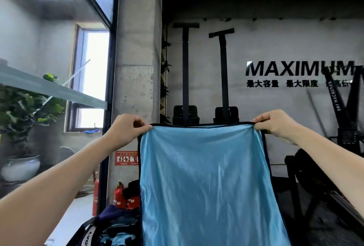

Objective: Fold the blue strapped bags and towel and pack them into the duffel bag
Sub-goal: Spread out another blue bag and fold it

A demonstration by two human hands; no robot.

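A light blue mesh bag [204,182] with dark trim hangs spread out in front of me, held up at chest height. My left hand [126,127] pinches its top left corner and my right hand [275,123] pinches its top right corner, the top edge stretched taut between them. Below at the lower left lies the open dark duffel bag [88,230], with dark blue and light blue fabric [118,232] bunched inside it. The hanging bag hides the duffel's right side.
A concrete pillar [136,68] stands straight ahead with red fire extinguishers [120,196] at its foot. Black gym machines [342,127] line the wall on the right. A potted plant [21,119] stands behind glass on the left.
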